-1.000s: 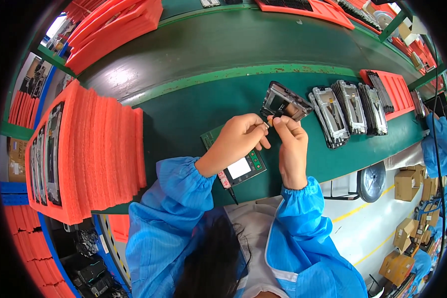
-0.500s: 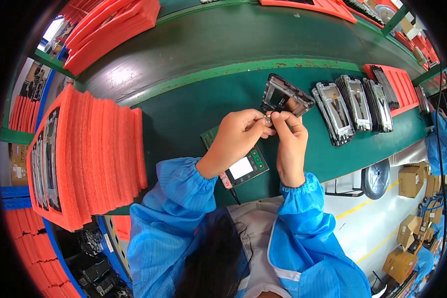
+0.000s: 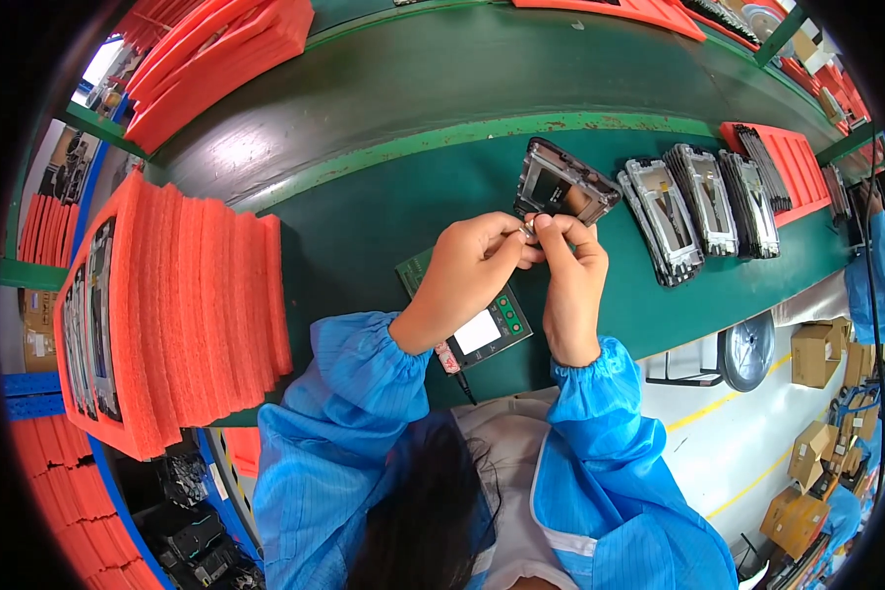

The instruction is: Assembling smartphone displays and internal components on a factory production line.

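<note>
Both hands meet at the lower edge of a dark phone frame [image 3: 572, 195], which leans up tilted above the bench with its hollow side showing. My left hand [image 3: 470, 264] is closed in a pinch on a tiny light-coloured piece by that edge, too small to name. My right hand [image 3: 572, 280] is closed too, thumb and forefinger at the same spot, its other fingers curled at the frame's edge and partly hidden. Under my left wrist lies a green circuit-board tester [image 3: 514, 332] with a lit white screen, green buttons and a black cable.
Stacks of phone frames [image 3: 667, 221] stand to the right, beside a red foam tray [image 3: 792, 167]. A tall pile of red foam trays [image 3: 216, 305] fills the left of the green bench [image 3: 364, 216]. A round-seated stool [image 3: 747, 352] and cardboard boxes [image 3: 792, 521] are on the floor at right.
The phone frame and both hands have shifted very slightly; the frame's top edge sits a little higher. The fingers stay pinched together at its lower edge.
</note>
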The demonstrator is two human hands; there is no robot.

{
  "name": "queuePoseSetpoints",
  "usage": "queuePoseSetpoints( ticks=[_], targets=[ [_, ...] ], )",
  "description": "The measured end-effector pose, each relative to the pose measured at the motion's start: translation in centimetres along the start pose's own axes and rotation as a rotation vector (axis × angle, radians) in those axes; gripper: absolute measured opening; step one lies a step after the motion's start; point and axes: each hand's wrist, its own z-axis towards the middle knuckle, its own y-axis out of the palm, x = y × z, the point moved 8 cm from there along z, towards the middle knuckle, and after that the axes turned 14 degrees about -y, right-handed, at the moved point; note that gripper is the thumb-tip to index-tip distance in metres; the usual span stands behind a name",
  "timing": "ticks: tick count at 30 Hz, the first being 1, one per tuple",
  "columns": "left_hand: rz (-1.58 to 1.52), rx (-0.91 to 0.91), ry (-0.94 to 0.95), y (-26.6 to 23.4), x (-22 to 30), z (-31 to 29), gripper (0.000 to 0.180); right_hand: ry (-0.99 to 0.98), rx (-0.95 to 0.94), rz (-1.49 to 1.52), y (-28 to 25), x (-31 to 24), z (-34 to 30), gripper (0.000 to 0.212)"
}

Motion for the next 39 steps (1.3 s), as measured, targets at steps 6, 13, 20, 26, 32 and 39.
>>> queuePoseSetpoints(
  ticks=[6,13,20,26,32,39],
  targets=[
    [0.006,-0.003,0.021,0.05,0.05,0.0,0.018,0.005,0.001,0.051,0.21,-0.3,-0.06,0.014],
    [0.008,0.0,0.018,-0.1,0.08,0.03,0.019,-0.01,-0.031,0.02,0.38,-0.45,0.0,0.015],
    [-0.021,-0.008,0.048,-0.1,0.09,0.12,0.02,-0.001,-0.043,0.029,0.48,-0.41,0.0,0.014],
    [-0.036,-0.02,0.074,-0.16,-0.23,0.4,0.021,-0.049,-0.039,-0.03,0.15,-0.14,0.11,0.013],
    [-0.013,-0.032,0.049,-0.26,-0.35,0.55,0.023,-0.033,-0.071,0.002,0.4,-0.18,0.07,0.009],
    [0.053,-0.016,-0.003,-0.7,-0.39,0.65,0.024,0.001,-0.079,0.034,0.6,-0.53,0.05,0.007]
  ],
)
